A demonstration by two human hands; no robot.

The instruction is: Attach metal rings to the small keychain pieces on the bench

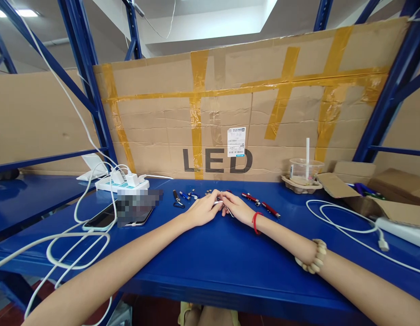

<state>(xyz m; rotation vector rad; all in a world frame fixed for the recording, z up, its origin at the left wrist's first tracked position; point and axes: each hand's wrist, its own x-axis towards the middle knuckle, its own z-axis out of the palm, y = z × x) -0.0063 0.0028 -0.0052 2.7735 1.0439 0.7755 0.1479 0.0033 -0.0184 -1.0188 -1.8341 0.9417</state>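
Both my hands meet at the middle of the blue shelf top (pixel 210 253). My left hand (pixel 205 209) and my right hand (pixel 236 208) are closed together on a small silvery pen-like part (pixel 219 202) held between the fingertips. Just behind them lie several small metal and blue parts (pixel 191 195) and a black piece with a ring (pixel 177 198). To the right of my right hand lie two red pens (pixel 260 203). A red string circles my right wrist, and a beaded bracelet sits further up that arm.
A phone (pixel 104 219) and white cables (pixel 70 244) lie at the left beside a power strip (pixel 121 182). A plastic cup with a straw (pixel 303 172) stands at the right, near open cardboard boxes (pixel 383 190) and another white cable (pixel 346 222). A taped cardboard sheet marked LED (pixel 250 104) closes the back.
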